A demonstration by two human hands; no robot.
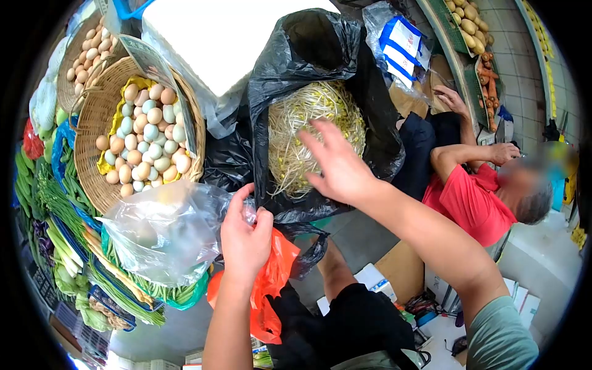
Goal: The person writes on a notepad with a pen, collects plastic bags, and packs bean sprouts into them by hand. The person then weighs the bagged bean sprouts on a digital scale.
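Note:
A black plastic bag (262, 179) stands open in front of me, its rim rolled back around a heap of bean sprouts (296, 117) with pale stems and yellow heads. Over the right part of the heap is my right hand (336, 161), fingers spread, slightly blurred and holding nothing visible. My left hand (245, 243) is beside the bag's near left corner, thumb and forefinger partly apart. It grips an orange-red plastic bag (274, 302) that hangs down behind the palm; the other fingers are mostly hidden.
To the left are a wicker basket (89, 145) of eggs, a clear plastic bag (166, 228) and many green vegetables (68, 203). A white foam box (203, 43) stands behind. At right sits a person in a red shirt (465, 194), near crates of potatoes (468, 26) and carrots (487, 86).

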